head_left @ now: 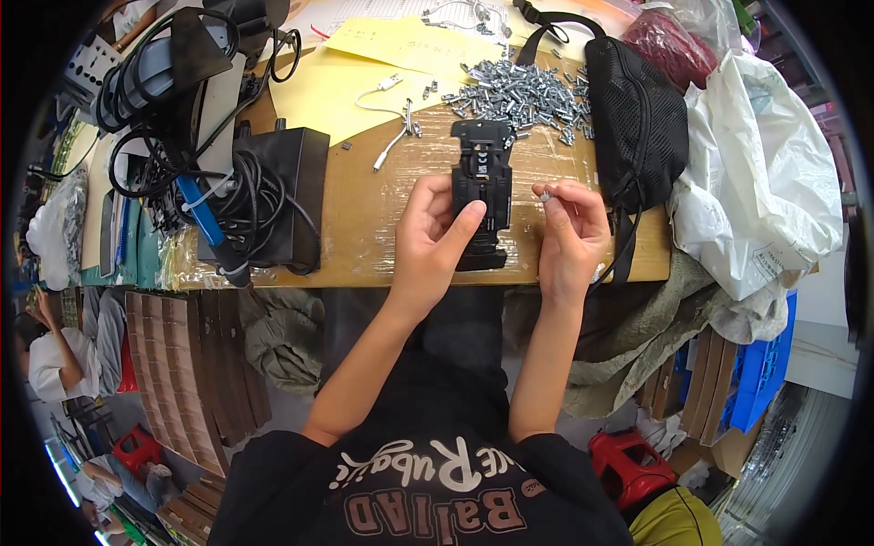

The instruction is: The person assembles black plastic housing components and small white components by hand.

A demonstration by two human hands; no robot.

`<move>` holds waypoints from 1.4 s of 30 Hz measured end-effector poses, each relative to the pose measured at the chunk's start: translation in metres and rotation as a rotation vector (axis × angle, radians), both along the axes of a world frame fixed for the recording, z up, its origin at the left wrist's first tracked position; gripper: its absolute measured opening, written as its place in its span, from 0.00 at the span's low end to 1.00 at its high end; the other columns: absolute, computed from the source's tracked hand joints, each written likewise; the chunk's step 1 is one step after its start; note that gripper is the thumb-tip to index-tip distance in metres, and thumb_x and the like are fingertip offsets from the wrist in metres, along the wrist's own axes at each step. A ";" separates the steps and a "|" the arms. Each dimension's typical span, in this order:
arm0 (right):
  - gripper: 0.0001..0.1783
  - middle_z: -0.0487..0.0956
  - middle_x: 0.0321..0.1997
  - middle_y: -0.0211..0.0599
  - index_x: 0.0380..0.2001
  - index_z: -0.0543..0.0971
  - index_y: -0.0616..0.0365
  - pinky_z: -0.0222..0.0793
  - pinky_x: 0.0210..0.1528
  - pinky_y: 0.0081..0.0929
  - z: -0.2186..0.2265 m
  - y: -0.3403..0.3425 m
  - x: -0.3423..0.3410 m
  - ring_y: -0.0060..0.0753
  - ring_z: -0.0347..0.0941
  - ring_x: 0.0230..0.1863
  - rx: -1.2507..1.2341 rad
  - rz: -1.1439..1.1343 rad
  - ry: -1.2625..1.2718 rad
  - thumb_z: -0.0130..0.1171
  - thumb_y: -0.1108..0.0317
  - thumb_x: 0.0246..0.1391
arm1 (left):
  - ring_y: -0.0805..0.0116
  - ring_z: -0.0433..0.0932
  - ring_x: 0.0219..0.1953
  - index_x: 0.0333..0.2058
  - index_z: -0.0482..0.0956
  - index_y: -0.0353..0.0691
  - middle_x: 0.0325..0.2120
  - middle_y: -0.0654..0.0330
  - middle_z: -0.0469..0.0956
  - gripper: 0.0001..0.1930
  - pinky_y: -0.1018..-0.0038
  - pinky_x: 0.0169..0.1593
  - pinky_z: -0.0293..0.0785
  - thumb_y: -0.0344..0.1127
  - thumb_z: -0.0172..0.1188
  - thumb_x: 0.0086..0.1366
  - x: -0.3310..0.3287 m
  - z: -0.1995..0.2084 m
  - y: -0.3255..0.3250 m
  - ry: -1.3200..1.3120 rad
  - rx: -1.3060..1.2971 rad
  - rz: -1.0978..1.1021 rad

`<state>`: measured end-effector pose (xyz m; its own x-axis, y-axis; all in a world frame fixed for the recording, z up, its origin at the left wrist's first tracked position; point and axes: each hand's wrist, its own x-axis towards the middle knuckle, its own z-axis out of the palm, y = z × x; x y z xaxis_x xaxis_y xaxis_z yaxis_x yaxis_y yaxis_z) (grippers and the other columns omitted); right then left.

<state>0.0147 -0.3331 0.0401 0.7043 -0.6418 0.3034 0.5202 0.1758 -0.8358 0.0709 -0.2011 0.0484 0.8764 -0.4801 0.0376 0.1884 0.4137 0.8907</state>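
My left hand [435, 232] grips a long black plastic part [482, 187] from its left side, thumb laid across its middle; the part lies lengthwise on the wooden table [364, 218]. Just to the right, my right hand [572, 227] pinches a small silver metal piece [545, 194] between thumb and fingertips, a short gap from the part's right edge. A heap of the same small silver metal pieces [523, 91] lies on the table just beyond the part.
A black mesh bag [637, 118] sits right of the heap, white plastic bags [765, 182] beyond it. A black box with tangled cables [273, 196] and a blue-handled tool [208, 227] lie at left. Yellow papers [401, 45] and a white cable [382, 96] lie behind. Another person [50, 355] sits far left.
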 end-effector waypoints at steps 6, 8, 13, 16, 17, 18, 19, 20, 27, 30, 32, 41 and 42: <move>0.09 0.73 0.36 0.38 0.31 0.72 0.65 0.65 0.45 0.22 -0.003 0.001 0.001 0.28 0.70 0.39 -0.052 0.001 -0.035 0.53 0.85 0.45 | 0.82 0.72 0.28 0.38 0.71 0.34 0.27 0.62 0.75 0.10 0.83 0.31 0.68 0.28 0.56 0.57 -0.005 -0.004 -0.002 -0.155 0.179 -0.008; 0.09 0.73 0.36 0.38 0.32 0.72 0.65 0.66 0.45 0.21 -0.002 0.004 0.001 0.27 0.71 0.39 -0.086 -0.157 0.026 0.54 0.85 0.45 | 0.81 0.72 0.26 0.38 0.74 0.34 0.25 0.61 0.76 0.10 0.82 0.30 0.68 0.28 0.57 0.56 -0.008 -0.008 -0.001 -0.262 0.354 -0.008; 0.15 0.73 0.34 0.36 0.37 0.68 0.64 0.65 0.44 0.20 0.007 -0.011 0.001 0.24 0.70 0.38 -0.271 -0.199 0.120 0.54 0.86 0.44 | 0.70 0.75 0.30 0.39 0.74 0.35 0.28 0.55 0.77 0.12 0.77 0.35 0.70 0.27 0.57 0.54 -0.008 0.002 -0.001 -0.395 0.455 -0.063; 0.17 0.73 0.33 0.36 0.39 0.68 0.65 0.65 0.44 0.20 0.011 -0.019 0.004 0.24 0.70 0.38 -0.315 -0.122 0.145 0.53 0.87 0.43 | 0.70 0.76 0.30 0.39 0.75 0.34 0.29 0.55 0.77 0.12 0.78 0.35 0.69 0.27 0.57 0.54 -0.010 0.000 0.003 -0.361 0.441 -0.057; 0.18 0.73 0.33 0.37 0.40 0.67 0.65 0.65 0.44 0.20 0.012 -0.025 0.005 0.25 0.70 0.38 -0.344 -0.068 0.140 0.53 0.87 0.43 | 0.70 0.75 0.30 0.39 0.75 0.34 0.29 0.55 0.77 0.12 0.77 0.35 0.69 0.27 0.57 0.54 -0.009 0.000 0.001 -0.401 0.448 -0.028; 0.18 0.73 0.33 0.37 0.40 0.67 0.65 0.65 0.44 0.21 0.012 -0.029 0.005 0.25 0.70 0.38 -0.372 -0.012 0.135 0.53 0.87 0.42 | 0.70 0.75 0.29 0.39 0.75 0.34 0.28 0.55 0.77 0.12 0.77 0.34 0.69 0.26 0.57 0.54 -0.009 -0.001 -0.001 -0.440 0.454 0.001; 0.19 0.73 0.33 0.37 0.41 0.67 0.65 0.65 0.44 0.21 0.012 -0.031 0.003 0.25 0.70 0.37 -0.373 -0.013 0.151 0.53 0.87 0.42 | 0.70 0.75 0.27 0.40 0.75 0.34 0.27 0.55 0.76 0.13 0.77 0.33 0.69 0.26 0.57 0.54 -0.011 0.000 -0.001 -0.454 0.473 0.016; 0.19 0.73 0.33 0.37 0.41 0.67 0.65 0.65 0.44 0.21 0.013 -0.033 0.003 0.25 0.70 0.37 -0.365 -0.021 0.148 0.53 0.87 0.42 | 0.70 0.75 0.27 0.40 0.75 0.34 0.27 0.55 0.76 0.13 0.77 0.33 0.69 0.26 0.57 0.54 -0.011 -0.001 -0.002 -0.461 0.478 0.008; 0.18 0.74 0.33 0.37 0.40 0.68 0.65 0.65 0.44 0.20 0.009 -0.035 0.005 0.25 0.71 0.38 -0.384 0.011 0.110 0.53 0.86 0.42 | 0.70 0.73 0.26 0.41 0.75 0.33 0.26 0.55 0.75 0.14 0.78 0.31 0.68 0.25 0.58 0.53 -0.011 0.000 -0.005 -0.634 0.490 0.041; 0.18 0.75 0.31 0.35 0.39 0.70 0.63 0.66 0.42 0.20 0.012 -0.034 0.005 0.24 0.72 0.36 -0.491 -0.045 0.141 0.54 0.85 0.41 | 0.71 0.72 0.25 0.41 0.74 0.33 0.25 0.55 0.75 0.14 0.79 0.31 0.68 0.25 0.58 0.53 -0.010 -0.001 -0.005 -0.669 0.490 0.064; 0.18 0.75 0.29 0.34 0.38 0.71 0.62 0.67 0.40 0.20 0.019 -0.035 0.005 0.24 0.73 0.34 -0.574 -0.087 0.185 0.54 0.85 0.40 | 0.72 0.72 0.25 0.41 0.74 0.32 0.24 0.56 0.75 0.14 0.79 0.31 0.68 0.25 0.58 0.53 -0.011 -0.001 -0.005 -0.671 0.492 0.066; 0.18 0.72 0.23 0.32 0.36 0.70 0.60 0.68 0.37 0.20 0.038 -0.052 0.007 0.23 0.72 0.30 -0.787 0.101 0.258 0.53 0.85 0.38 | 0.73 0.69 0.22 0.41 0.75 0.33 0.23 0.57 0.74 0.14 0.80 0.28 0.66 0.25 0.58 0.53 -0.011 -0.002 -0.004 -0.676 0.479 0.070; 0.18 0.72 0.23 0.32 0.36 0.70 0.60 0.68 0.37 0.20 0.041 -0.054 0.007 0.23 0.72 0.30 -0.787 0.102 0.259 0.53 0.85 0.38 | 0.73 0.69 0.22 0.41 0.75 0.33 0.22 0.57 0.73 0.14 0.80 0.28 0.66 0.25 0.58 0.53 -0.011 -0.001 -0.003 -0.682 0.494 0.057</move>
